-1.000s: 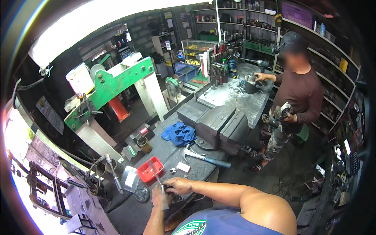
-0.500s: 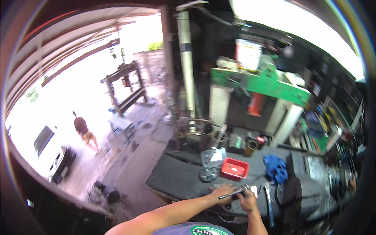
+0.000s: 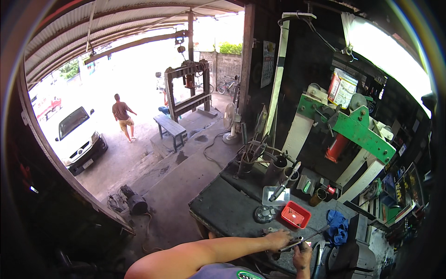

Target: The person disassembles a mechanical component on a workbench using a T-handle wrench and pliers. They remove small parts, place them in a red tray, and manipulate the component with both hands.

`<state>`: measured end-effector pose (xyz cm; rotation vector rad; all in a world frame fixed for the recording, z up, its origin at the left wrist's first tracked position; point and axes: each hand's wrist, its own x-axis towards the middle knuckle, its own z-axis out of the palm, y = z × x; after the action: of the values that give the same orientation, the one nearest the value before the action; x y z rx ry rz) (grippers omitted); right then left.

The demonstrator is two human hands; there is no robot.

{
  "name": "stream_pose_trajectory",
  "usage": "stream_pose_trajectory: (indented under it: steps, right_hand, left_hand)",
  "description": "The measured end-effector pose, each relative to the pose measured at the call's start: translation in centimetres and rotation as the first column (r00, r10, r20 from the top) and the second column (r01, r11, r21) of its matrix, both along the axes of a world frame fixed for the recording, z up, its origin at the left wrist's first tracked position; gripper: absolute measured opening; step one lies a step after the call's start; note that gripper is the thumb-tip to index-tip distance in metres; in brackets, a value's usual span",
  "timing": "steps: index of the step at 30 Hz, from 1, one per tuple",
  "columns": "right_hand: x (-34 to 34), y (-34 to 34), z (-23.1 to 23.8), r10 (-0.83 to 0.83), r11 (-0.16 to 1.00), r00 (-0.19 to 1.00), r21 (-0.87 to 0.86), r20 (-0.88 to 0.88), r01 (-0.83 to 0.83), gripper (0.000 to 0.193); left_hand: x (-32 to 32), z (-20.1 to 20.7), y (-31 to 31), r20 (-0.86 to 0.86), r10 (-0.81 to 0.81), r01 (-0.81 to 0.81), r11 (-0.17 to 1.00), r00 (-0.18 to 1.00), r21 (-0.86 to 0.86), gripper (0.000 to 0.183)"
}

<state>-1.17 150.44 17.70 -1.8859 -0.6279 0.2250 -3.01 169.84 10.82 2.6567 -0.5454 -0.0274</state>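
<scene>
Both my hands are low over the dark workbench (image 3: 223, 200), close together. My right hand (image 3: 303, 257) is closed around a slim metal rod-like tool (image 3: 312, 236), which slants up to the right toward a crumpled blue cloth (image 3: 338, 227). My left hand (image 3: 278, 239) comes in from the left with fingers curled beside the tool's lower end. Whatever lies under those fingers is hidden. Just beyond is a red plastic tray (image 3: 296, 215) with small bits inside. A round dark metal part (image 3: 265, 214) rests left of it. A metal wrench-like tool (image 3: 318, 253) lies right of my right hand.
A dark vise-like block (image 3: 362, 246) stands at the bench's right. Behind the tray are a clear plastic box (image 3: 276, 196) and several cans of tools. A green-and-white press frame (image 3: 360, 125) rises beyond. Outside, a person (image 3: 123, 117) walks near a white vehicle (image 3: 79, 137).
My view has swung left, so the scene sits farther right. The rod-like tool now points up to the right, past my right hand; before, its dark end pointed toward my left hand.
</scene>
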Motion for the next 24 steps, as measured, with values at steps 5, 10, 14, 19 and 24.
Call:
stream_pose_trajectory:
  steps: [5,10,14,19,24]
  right_hand:
    - [-0.3,0.0,-0.9,-0.148,0.988,0.972,-0.016,0.182,0.154,0.009]
    - [-0.6,0.1,-0.6,-0.105,0.991,0.983,-0.070,0.152,0.117,0.026]
    - [-0.3,-1.1,0.7,0.029,0.933,0.983,0.358,-0.184,0.040,0.054]
    - [1.1,-2.7,3.9,0.302,0.952,0.555,-0.270,0.775,-0.142,0.056]
    - [5.5,-3.0,10.8,0.849,0.528,-0.016,-0.849,0.529,-0.024,0.055]
  left_hand:
    - [-0.4,-0.5,-0.3,0.086,0.057,-0.049,0.994,0.995,-0.095,0.039]
    - [-0.5,0.9,-0.3,0.032,0.066,-0.061,0.988,0.997,-0.142,0.040]
    - [-0.3,2.6,0.9,0.040,-0.124,0.129,0.975,0.991,-0.179,0.029]
    - [0.1,4.6,1.7,-0.013,-0.328,0.327,0.944,0.945,-0.049,0.025]
    - [-0.4,4.8,1.7,0.064,-0.306,0.311,0.946,0.950,-0.092,0.019]
